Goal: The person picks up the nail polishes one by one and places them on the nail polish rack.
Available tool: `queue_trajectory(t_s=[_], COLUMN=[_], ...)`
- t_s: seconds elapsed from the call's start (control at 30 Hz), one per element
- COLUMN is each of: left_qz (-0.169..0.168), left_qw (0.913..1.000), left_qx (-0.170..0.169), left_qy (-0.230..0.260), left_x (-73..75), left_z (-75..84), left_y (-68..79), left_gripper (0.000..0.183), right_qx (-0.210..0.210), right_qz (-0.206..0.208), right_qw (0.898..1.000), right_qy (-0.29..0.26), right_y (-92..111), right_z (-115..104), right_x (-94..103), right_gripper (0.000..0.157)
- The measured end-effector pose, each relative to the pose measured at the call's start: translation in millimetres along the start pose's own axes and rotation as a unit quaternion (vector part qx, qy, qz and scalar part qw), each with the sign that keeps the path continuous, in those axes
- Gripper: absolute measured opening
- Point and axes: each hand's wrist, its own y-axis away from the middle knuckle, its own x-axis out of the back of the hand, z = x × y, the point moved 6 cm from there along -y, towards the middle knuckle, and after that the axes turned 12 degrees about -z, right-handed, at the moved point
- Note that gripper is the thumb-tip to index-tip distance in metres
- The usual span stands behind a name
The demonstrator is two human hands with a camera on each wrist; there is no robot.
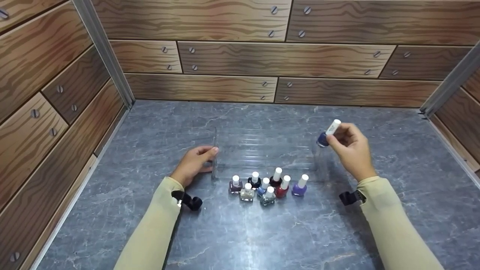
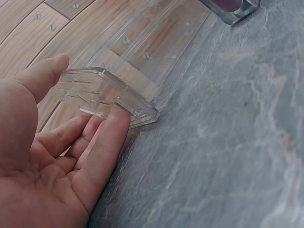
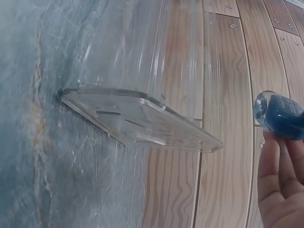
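Observation:
A clear stepped acrylic display rack [image 1: 258, 158] stands on the table between the hands. At its left side panel [image 2: 111, 88], my left hand [image 1: 195, 163] holds the edge, thumb at the top corner and fingertips against the outer face. My right hand [image 1: 352, 148] grips a dark blue nail polish bottle [image 1: 322, 140] with a white cap, raised and tilted by the rack's right end panel [image 3: 142, 118]. In front of the rack, several white-capped nail polish bottles stand loosely grouped, among them a purple one [image 1: 299, 188], a red one [image 1: 282, 190] and a blue one [image 1: 262, 189].
The grey marbled tabletop [image 1: 210, 232] is bounded by wood-patterned walls [image 1: 225, 56] at the back and both sides. Wrist straps with small black cameras [image 1: 195, 203] sit at both sleeve ends. A dark maroon bottle [image 1: 235, 185] stands at the group's left end.

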Motion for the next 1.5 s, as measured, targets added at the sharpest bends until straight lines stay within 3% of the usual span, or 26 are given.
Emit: queue_trajectory(t_s=[0.27,0.63,1.1,1.5], left_qz=[-0.001,-0.001,0.002,0.007], left_qw=[1.0,1.0,0.9999,1.0], left_qx=[-0.002,0.005,0.004,0.003], left_qy=[-0.004,-0.008,-0.009,-0.006], left_x=[0.6,0.0,0.8,2.2], left_z=[0.1,0.0,1.0,-0.6], left_y=[-0.5,0.1,0.7,1.2], left_gripper=[0.05,0.049,0.05,0.051], right_qx=[-0.022,-0.042,-0.032,-0.065], right_qz=[-0.038,-0.094,-0.125,-0.172], right_qw=[0.999,0.989,0.98,0.97], right_qy=[0.017,0.102,0.152,0.156], right_y=[-16.9,-43.0,-50.8,-54.9], right_z=[4.0,12.3,25.1,26.2], right_x=[-1.8,-13.6,-23.4,-25.2], right_gripper=[0.023,0.021,0.017,0.019])
